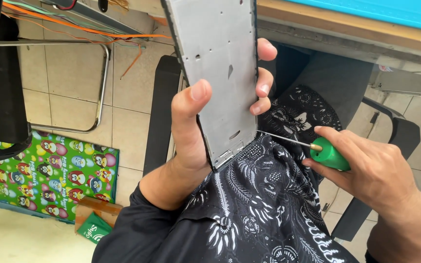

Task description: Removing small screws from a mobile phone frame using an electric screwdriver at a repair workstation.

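My left hand [191, 122] grips a flat grey metal phone frame [218, 63], thumb across its face and fingers curled round its right edge. The frame stands nearly upright over my lap, its top cut off by the picture's edge. My right hand [371, 170] holds a small screwdriver with a green handle [330, 156]. Its thin shaft [283, 139] points left, and the tip meets the frame's lower right edge. I wear a black and white patterned shirt [259, 204].
Black chair armrests [159, 112] flank my lap. A wooden table edge with a blue top [366, 14] runs along the upper right. A colourful cartoon mat [45, 170] lies on the tiled floor at left, beside a metal chair frame [101, 83] and orange wires [74, 27].
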